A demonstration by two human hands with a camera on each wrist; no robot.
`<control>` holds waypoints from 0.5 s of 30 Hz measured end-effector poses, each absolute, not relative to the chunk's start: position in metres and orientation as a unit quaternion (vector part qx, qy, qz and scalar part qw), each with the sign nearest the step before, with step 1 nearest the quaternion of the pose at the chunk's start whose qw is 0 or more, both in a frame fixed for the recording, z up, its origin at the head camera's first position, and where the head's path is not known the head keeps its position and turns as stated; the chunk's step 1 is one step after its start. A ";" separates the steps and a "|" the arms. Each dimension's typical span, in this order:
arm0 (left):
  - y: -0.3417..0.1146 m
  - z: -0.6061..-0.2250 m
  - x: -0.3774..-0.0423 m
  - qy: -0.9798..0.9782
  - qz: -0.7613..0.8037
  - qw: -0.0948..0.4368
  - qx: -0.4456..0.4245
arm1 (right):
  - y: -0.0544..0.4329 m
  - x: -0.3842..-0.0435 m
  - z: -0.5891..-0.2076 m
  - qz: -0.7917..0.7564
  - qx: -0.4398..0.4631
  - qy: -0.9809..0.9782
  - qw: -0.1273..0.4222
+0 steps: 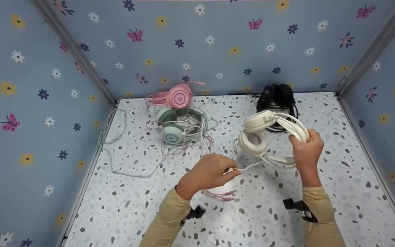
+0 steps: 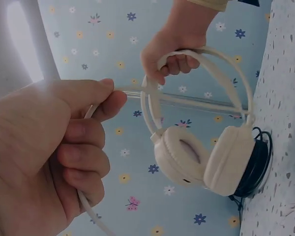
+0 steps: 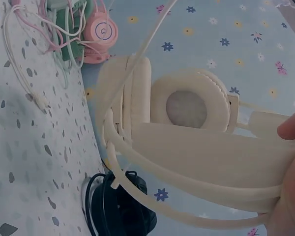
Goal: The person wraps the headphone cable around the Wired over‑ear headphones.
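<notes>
White over-ear headphones are held up off the table by my right hand, which grips them around the headband. Their two ear cups point left in the head view, one above the other. My left hand pinches the white headphone cable between thumb and forefinger. In the left wrist view the other fingers of that hand curl in, and the cable runs down from beneath them. A short stretch of cable spans the gap from my left hand to the lower ear cup.
Black headphones with a coiled cable stand at the back right. Green headphones under tangled cables lie left of centre, with pink headphones behind. Pink plugs lie near my left hand. A pale cable loops leftward. Patterned walls enclose the table.
</notes>
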State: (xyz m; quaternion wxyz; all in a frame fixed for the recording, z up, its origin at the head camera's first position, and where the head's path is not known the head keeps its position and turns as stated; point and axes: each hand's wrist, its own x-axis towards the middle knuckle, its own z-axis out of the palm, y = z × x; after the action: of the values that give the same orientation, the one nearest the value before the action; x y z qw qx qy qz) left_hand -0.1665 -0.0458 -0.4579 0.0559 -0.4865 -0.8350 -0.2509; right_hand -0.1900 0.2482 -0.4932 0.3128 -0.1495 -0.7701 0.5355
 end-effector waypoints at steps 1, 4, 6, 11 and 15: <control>-0.047 -0.453 -0.171 -0.828 -0.260 0.048 -0.495 | 0.248 -0.189 -0.493 0.534 -0.145 -0.776 0.304; -0.048 -0.440 -0.186 -0.809 -0.278 0.024 -0.517 | 0.246 -0.186 -0.491 0.535 -0.125 -0.792 0.265; -0.047 -0.430 -0.197 -0.806 -0.274 0.019 -0.525 | 0.244 -0.184 -0.488 0.538 -0.103 -0.804 0.231; -0.045 -0.412 -0.220 -0.816 -0.226 0.054 -0.530 | 0.242 -0.177 -0.484 0.558 0.003 -0.824 0.104; -0.048 -0.409 -0.239 -0.819 -0.222 0.077 -0.524 | 0.243 -0.172 -0.483 0.585 0.094 -0.806 0.020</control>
State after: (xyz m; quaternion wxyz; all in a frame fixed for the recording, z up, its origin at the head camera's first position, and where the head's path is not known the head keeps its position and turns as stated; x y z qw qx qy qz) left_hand -0.2388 -0.0480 -0.4088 0.0775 -0.5241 -0.8186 -0.2220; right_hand -0.1724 0.2428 -0.4827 0.0195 0.0943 -0.8055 0.5847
